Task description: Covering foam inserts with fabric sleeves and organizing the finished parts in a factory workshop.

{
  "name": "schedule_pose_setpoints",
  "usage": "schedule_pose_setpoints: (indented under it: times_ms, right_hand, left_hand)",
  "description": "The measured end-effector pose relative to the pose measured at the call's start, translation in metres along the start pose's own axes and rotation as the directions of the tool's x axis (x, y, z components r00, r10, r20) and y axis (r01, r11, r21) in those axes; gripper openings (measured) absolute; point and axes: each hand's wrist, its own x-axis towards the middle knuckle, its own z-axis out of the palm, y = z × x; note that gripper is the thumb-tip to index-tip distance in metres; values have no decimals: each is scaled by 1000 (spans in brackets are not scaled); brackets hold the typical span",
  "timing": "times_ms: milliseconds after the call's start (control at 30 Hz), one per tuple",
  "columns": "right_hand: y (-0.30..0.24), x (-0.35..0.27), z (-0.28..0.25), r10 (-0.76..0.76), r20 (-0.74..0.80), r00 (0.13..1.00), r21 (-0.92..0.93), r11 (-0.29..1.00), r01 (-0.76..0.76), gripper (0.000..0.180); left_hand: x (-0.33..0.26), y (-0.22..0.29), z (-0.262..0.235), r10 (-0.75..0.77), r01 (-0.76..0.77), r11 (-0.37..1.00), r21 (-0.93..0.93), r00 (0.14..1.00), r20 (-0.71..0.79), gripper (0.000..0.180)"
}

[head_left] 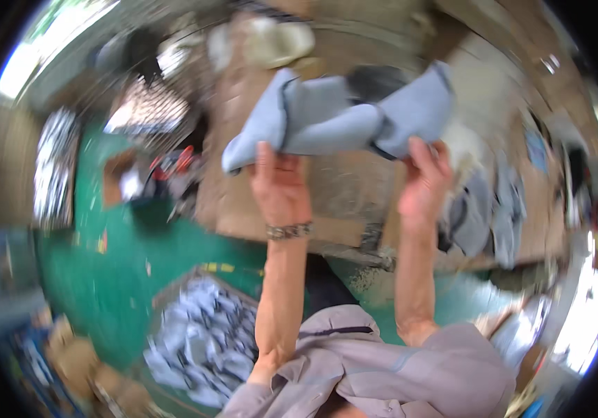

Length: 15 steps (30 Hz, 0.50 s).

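Nearest is the person's shirt [410,369], mauve-grey, with both bare forearms extending forward from it. Near left, on the green floor [90,279], lies a heaped pile of pieces [205,338], light blue-grey with dark parts; individual shapes cannot be separated.

Farther out, the left hand [278,181], with a patterned band [288,230] at its wrist, grasps the left part of a light blue-grey fabric piece [334,129] from below; its thumb lies up against the near side, the other fingers partly hidden. The right hand [426,174] grasps the lower edge of the same piece at its right part, fingers bent; their exact placement is blurred. The fabric piece is raised over the brown work table [341,191], spread between the two hands, its dark-edged ends flaring upward on both sides.

On the right part of the table, well apart from the held piece, lie grey pieces [476,212]. On the left, beyond the floor pile, a brown box [114,181] stands near some red items [184,160]. Beyond the fabric piece are a dark grey object [379,80] and, far left on the table, a cream-coloured object [278,42], both too blurred to identify.
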Motion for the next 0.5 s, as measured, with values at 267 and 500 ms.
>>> schedule_pose_setpoints:
  times_ms: [267, 500]
  right_hand:
    - [36, -181, 99, 395, 557, 730, -230, 919, -321, 22]
    - [134, -437, 210, 618, 785, 38, -536, 709, -457, 24]
  left_hand:
    - [-165, 197, -115, 484, -513, 859, 11, 804, -345, 46]
    - [-349, 348, -268, 846, -910, 291, 297, 100, -523, 51]
